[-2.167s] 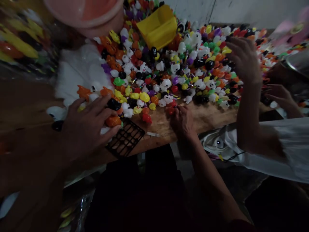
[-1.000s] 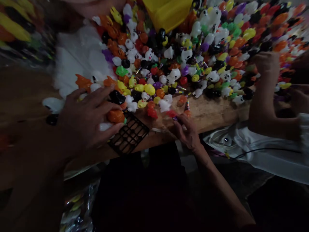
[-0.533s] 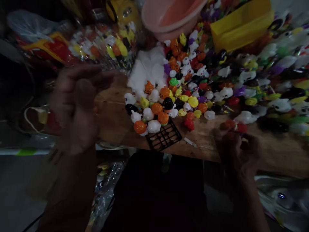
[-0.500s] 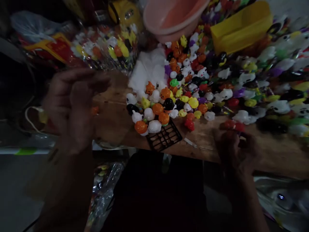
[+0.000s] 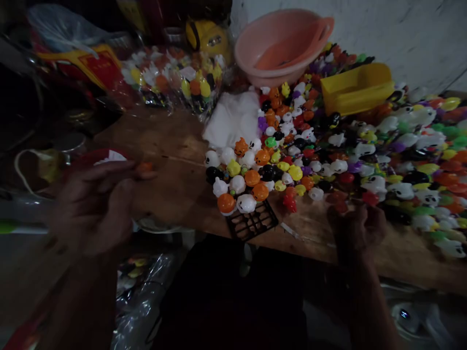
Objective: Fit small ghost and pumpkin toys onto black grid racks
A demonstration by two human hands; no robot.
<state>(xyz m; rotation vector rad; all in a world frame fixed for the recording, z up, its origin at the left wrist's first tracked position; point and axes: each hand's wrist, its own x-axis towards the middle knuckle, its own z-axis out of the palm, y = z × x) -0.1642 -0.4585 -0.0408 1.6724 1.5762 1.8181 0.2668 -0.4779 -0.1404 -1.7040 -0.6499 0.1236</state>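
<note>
My left hand point(image 5: 98, 206) reaches low over the left part of the wooden table, blurred, with its fingers stretched out. Its fingertips are at a small orange piece point(image 5: 146, 166); a firm hold cannot be made out. On the right, my right hand point(image 5: 355, 223) is closed at the edge of the toy pile, its fingers on a dark red toy figure point(image 5: 336, 200). A brighter red figure point(image 5: 370, 198) sits just beyond those fingers. Between the hands, several orange, white and black toy heads point(image 5: 238, 184) stand grouped beside a black plastic grid point(image 5: 253, 222).
A large pile of small colourful toys point(image 5: 350, 165) covers the table's right and back. A yellow scoop point(image 5: 357, 90) and a pink basin point(image 5: 277, 73) rest behind it. White sheets point(image 5: 233, 119) lie near clear bags of toys point(image 5: 175, 80). A red figure point(image 5: 290, 201) lies near the front edge.
My left hand has come down to the orange piece. Near my right hand the two red figures are now farther apart. The camera view has tilted up.
</note>
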